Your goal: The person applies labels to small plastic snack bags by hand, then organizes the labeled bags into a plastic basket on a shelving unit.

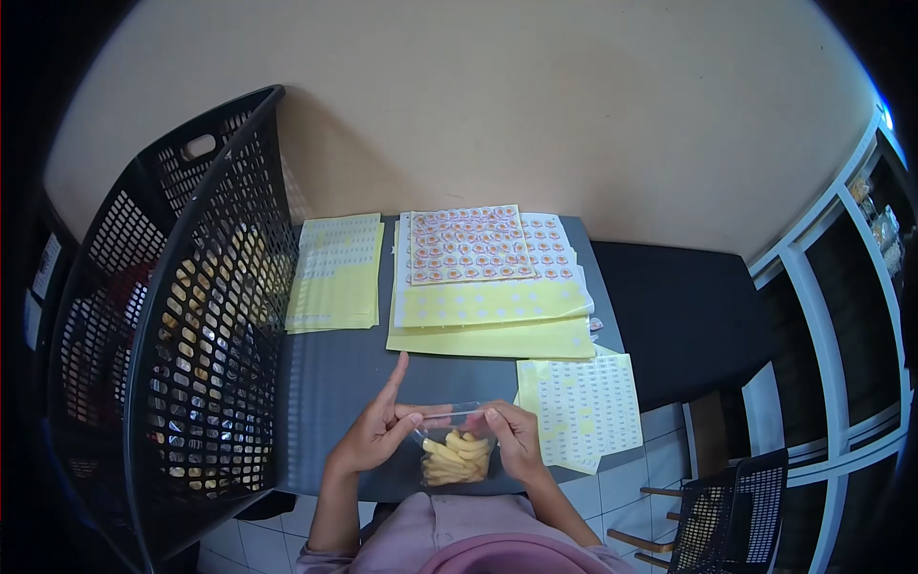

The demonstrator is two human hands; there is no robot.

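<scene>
A clear plastic bag (456,459) of pale yellow, curved snack sticks hangs upright between my hands at the table's front edge. My left hand (376,428) pinches its upper left corner, with the index finger stretched out away from me. At the upper right corner, my right hand (516,438) grips the bag between thumb and fingers. Beyond my hands lies a sheet of round red-and-orange stickers (469,244) on top of yellow backing sheets (488,337). Close to my right hand is a sheet of small printed labels (583,407), overhanging the table's right edge.
A tall black plastic basket (206,316) holding many packed bags stands at the left. Another stack of label sheets (335,273) lies beside it on the grey table (330,373). A black-covered surface (679,320), a dark chair-like frame (732,517) and white shelving (813,277) are at the right.
</scene>
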